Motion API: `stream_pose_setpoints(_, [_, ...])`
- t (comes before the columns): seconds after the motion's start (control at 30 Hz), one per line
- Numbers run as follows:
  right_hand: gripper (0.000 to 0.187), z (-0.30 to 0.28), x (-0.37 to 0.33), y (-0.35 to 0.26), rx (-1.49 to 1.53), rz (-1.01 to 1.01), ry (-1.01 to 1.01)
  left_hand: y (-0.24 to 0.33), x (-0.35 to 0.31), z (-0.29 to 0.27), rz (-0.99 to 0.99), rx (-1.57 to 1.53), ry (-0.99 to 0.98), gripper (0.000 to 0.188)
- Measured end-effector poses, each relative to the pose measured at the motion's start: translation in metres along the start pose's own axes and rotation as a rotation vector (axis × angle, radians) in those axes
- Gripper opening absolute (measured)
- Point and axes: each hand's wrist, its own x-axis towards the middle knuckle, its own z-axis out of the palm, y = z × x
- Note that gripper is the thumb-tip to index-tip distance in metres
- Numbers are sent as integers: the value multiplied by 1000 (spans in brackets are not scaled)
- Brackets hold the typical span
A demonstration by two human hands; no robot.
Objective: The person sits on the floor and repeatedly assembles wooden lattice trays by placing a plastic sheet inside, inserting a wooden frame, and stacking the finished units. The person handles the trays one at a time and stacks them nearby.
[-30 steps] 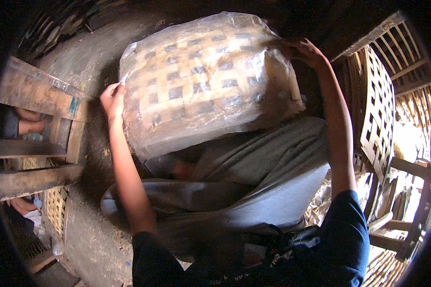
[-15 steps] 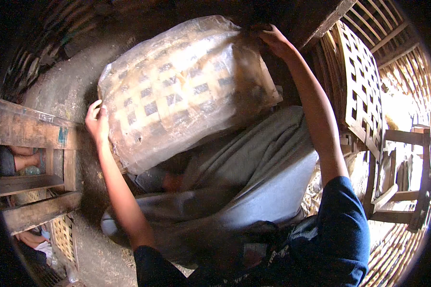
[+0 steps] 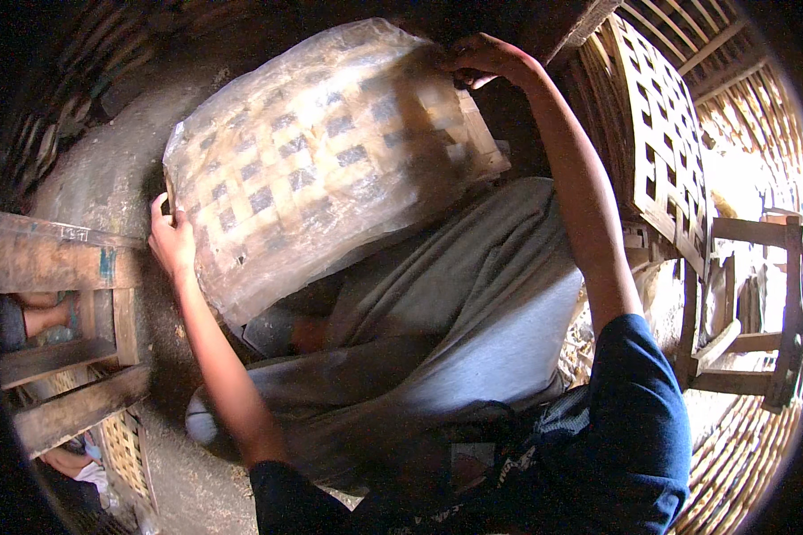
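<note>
A cloudy translucent plastic sheet (image 3: pixel 303 134) lies over a woven bamboo lattice panel (image 3: pixel 484 143), whose square openings show through it. The panel is tilted in front of my legs, and its bare edge shows at the right. At the left edge, my left hand (image 3: pixel 173 241) is closed with the fingers curled round the rim. My right hand (image 3: pixel 489 61) pinches the plastic at the upper right corner, its fingertips in shadow. Whether the left fingers also grip the bamboo beneath the plastic, I cannot tell.
Grey cloth (image 3: pixel 446 267) covers my bent legs just below the panel. A second woven lattice panel (image 3: pixel 665 134) leans at the right beside a wooden frame (image 3: pixel 749 357). Wooden benches (image 3: pixel 62 267) stand at the left, with another person's legs (image 3: pixel 49 316) behind them.
The plastic has settled flatter, so the lattice shows more clearly. My right hand has shifted left and a little upward along the corner; the panel sits slightly further left in view.
</note>
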Motion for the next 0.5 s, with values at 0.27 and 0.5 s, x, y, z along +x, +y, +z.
stream_pose_setpoints(0.27, [20,15,-7,-44,350,65,9,-11,-7,-10,107,-74,124,36])
stream_pose_setpoints(0.5, [17,13,8,-10,97,-173,26,-1,-9,-2,118,-44,119,32])
